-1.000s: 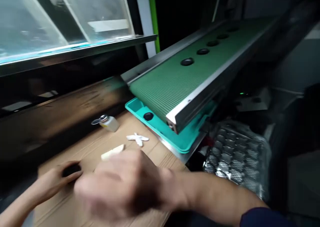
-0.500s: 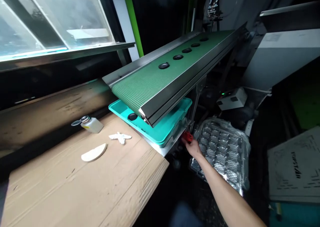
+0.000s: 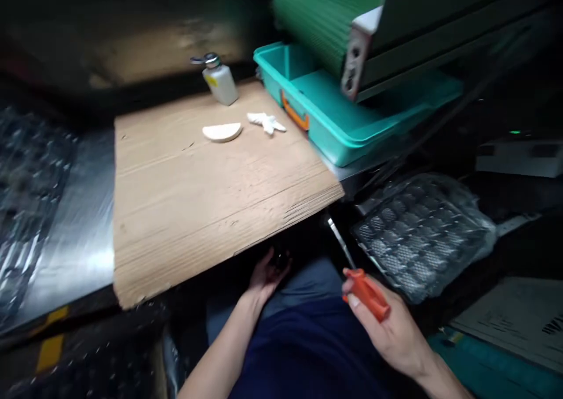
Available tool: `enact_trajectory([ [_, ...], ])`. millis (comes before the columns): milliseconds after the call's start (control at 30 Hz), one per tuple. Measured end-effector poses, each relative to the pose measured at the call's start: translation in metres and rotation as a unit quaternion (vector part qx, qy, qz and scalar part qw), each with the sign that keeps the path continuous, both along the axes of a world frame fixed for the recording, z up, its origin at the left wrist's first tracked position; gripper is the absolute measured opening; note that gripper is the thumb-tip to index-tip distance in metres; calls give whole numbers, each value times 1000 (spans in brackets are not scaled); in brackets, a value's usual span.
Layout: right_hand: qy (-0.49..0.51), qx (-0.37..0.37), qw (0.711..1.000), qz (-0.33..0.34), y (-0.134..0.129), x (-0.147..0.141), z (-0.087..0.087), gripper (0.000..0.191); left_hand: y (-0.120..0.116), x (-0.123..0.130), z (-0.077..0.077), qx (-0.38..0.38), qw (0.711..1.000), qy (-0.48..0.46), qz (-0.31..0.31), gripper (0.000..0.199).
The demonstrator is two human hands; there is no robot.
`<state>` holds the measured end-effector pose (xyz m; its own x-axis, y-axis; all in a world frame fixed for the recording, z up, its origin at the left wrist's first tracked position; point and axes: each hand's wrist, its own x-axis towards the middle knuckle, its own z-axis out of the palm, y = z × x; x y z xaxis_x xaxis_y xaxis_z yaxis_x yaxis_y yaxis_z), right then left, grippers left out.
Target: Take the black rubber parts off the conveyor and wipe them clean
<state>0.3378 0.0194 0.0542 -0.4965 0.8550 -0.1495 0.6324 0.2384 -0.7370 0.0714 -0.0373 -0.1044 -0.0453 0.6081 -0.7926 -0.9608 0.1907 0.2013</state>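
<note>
My right hand grips an orange-red handled screwdriver, its thin steel shaft pointing up and away toward the cardboard's corner. My left hand is below the front edge of a cardboard sheet, its fingers curled around a small dark object, mostly hidden and too dim to name. On the cardboard, out of reach of both hands, lie a cream half-moon piece and a crumpled white cloth. A white pump-top dispenser bottle stands at the sheet's far edge.
A teal tray with an orange latch sits under the end of a green conveyor belt. To the right lies a clear plastic blister tray. Another blister tray rests on a metal surface at left.
My view has swung left and down. My right hand has come back from beside the conveyor toward my body, holding the screwdriver. My left hand is back in view, below the cardboard.
</note>
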Motion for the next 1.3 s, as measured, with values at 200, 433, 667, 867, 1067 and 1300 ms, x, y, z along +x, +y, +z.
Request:
enact_trajectory([
  [200,-255,-80,943,197,-30,-38,-24,42,4,-1,-8,10,997,21,74,26],
  [433,-297,-32,924,237,-20,-55,-15,45,-8,-1,-2,45,992,104,49,37],
  [667,-319,-32,913,252,-8,-63,-1,48,-32,6,22,117,917,379,-49,52],
  [867,-320,-21,913,251,-5,-67,-4,46,-30,0,14,126,912,389,-35,52],
  [1067,-308,-34,919,242,-14,-64,-10,46,-26,-17,-3,80,988,-11,134,43],
  [1300,-280,-44,931,232,-16,-65,-13,44,-29,-19,5,77,988,-46,129,43],
])
